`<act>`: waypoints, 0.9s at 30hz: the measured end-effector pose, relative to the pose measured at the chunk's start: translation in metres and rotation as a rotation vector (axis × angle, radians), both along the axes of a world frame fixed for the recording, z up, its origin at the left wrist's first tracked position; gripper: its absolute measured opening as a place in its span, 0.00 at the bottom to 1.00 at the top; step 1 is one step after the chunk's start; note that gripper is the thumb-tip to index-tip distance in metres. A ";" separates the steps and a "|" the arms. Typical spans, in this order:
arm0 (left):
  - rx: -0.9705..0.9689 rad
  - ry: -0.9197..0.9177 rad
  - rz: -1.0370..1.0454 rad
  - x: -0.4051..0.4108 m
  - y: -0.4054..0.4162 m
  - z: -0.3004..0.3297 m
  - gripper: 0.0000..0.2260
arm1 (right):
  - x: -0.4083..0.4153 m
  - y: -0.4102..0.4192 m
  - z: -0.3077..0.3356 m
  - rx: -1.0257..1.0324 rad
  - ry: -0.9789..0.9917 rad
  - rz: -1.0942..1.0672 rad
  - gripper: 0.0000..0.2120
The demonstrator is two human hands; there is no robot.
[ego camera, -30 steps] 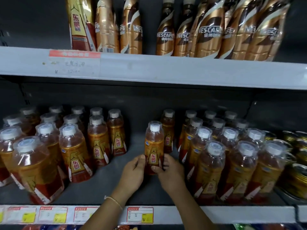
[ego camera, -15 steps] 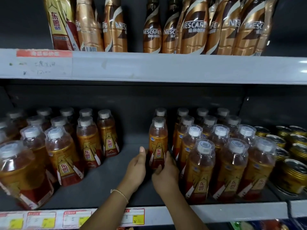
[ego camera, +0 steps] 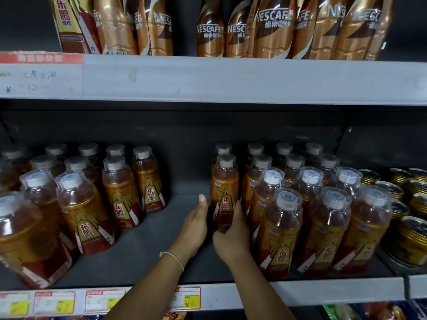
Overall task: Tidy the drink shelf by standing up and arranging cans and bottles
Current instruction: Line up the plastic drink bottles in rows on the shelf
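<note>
Head view: both hands are seating the upright amber plastic bottle (ego camera: 224, 192) beside its row; left hand (ego camera: 195, 224) fingers straight against it, right hand (ego camera: 232, 236) fingers curling round its base; letting go likely follows.

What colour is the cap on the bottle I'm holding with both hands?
White, under a clear plastic overcap, on the amber drink bottle; the head view shows it.

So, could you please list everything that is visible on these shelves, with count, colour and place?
held bottle: one, amber with white cap, middle shelf, centre, upright
left bottle group: about a dozen, amber, middle shelf left
right bottle group: about a dozen, amber, middle shelf right
cans: several, gold, far right
coffee bottles: many, bronze, top shelf
price tags: several, white and yellow, shelf edge
left hand: open, fingers straight beside held bottle
right hand: grips held bottle
</note>
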State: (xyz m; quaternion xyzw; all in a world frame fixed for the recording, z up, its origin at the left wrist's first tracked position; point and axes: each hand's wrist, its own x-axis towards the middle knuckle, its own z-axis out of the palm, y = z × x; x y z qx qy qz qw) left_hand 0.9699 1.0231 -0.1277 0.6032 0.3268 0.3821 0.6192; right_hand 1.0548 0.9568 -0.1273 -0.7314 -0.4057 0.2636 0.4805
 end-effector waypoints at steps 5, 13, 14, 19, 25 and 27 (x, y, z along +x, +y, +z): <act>0.002 -0.005 -0.025 -0.001 0.002 -0.004 0.37 | 0.000 0.000 -0.001 0.003 -0.005 0.000 0.46; -0.017 0.000 -0.041 -0.003 0.007 -0.008 0.33 | -0.001 0.001 -0.003 -0.032 -0.065 0.014 0.48; -0.018 0.000 -0.042 -0.003 0.007 -0.008 0.32 | -0.001 0.001 -0.004 -0.039 -0.070 0.016 0.49; -0.032 0.034 -0.061 -0.006 0.007 -0.005 0.36 | -0.001 0.000 -0.002 -0.057 -0.083 0.033 0.48; 0.038 0.058 0.088 -0.027 0.003 0.004 0.34 | -0.017 -0.013 -0.003 0.141 -0.331 -0.084 0.33; 0.041 0.028 0.181 -0.042 0.003 0.010 0.36 | -0.028 -0.015 -0.002 0.276 -0.383 -0.112 0.26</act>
